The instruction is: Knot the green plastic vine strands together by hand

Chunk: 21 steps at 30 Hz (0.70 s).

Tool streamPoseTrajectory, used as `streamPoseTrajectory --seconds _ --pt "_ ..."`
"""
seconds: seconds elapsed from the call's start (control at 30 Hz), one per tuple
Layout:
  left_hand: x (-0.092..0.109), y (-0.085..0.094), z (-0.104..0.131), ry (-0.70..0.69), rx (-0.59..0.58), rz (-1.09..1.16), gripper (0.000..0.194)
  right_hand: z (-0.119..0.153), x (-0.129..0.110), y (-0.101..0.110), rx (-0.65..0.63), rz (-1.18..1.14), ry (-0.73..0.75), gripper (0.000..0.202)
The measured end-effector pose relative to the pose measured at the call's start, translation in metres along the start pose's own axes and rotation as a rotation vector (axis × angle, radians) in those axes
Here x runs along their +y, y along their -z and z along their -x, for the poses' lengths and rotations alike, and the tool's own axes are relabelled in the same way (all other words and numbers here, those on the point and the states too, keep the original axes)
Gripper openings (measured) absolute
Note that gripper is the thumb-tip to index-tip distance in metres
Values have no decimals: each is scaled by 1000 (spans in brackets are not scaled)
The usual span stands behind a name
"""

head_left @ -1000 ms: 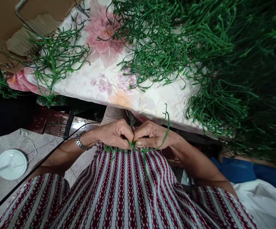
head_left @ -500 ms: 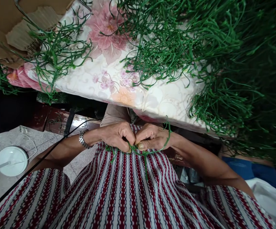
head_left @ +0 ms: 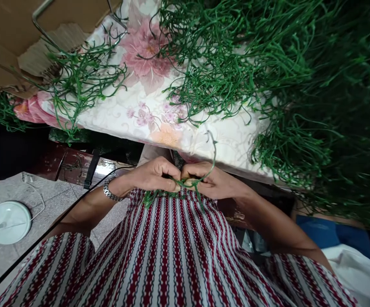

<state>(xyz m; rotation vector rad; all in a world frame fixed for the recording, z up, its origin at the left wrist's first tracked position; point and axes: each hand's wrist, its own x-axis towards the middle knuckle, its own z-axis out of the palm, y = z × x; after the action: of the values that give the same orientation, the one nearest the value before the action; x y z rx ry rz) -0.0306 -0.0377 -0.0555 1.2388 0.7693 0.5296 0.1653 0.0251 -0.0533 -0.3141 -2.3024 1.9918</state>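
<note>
Close together in front of my striped shirt, both hands pinch thin green plastic stems (head_left: 214, 158) that look like artificial plant pieces. My left hand (head_left: 154, 175), with a metal watch at its wrist, is closed on stems; short green ends hang below its fingers. Fingertips of my right hand (head_left: 209, 181) are pinched on the same stems beside it. One long stem curves up over the right hand, and another end points down. The exact join between the fingertips is too small to make out.
A floral-covered table (head_left: 114, 115) stands ahead. On it lie a large heap of green stems (head_left: 223, 72) at the right and a smaller pile (head_left: 82, 81) at the left, beside a cardboard box (head_left: 2, 38). A white round base (head_left: 9, 221) stands on the floor.
Both hands have risen slightly toward the table edge, still pinching the stems. The long curved stem now stands higher, reaching over the table's edge. The view has shifted a little.
</note>
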Motion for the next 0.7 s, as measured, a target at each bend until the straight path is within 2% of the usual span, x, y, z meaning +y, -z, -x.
streamPoseTrajectory --seconds 0.07,0.17,0.3,0.4,0.5,0.57,0.7 --pt "2 0 -1 4 18 -38 28 -2 -2 -2 38 69 37 26" --pt "4 -1 -2 15 20 -63 27 -4 -3 -6 58 44 95 30" --pt "6 -5 -4 -13 66 -146 22 -3 4 -9 40 -69 56 37" --pt "7 -10 -3 -65 178 -308 18 -1 9 -7 55 -61 54 39" --pt "9 -15 -1 -117 231 -515 19 -1 12 -4 -3 22 74 40" --pt "12 -17 0 -156 187 -619 21 -3 12 -5 -72 -8 96 39" --pt "20 -12 4 -245 -44 -615 30 -4 11 -9 -225 -224 112 39"
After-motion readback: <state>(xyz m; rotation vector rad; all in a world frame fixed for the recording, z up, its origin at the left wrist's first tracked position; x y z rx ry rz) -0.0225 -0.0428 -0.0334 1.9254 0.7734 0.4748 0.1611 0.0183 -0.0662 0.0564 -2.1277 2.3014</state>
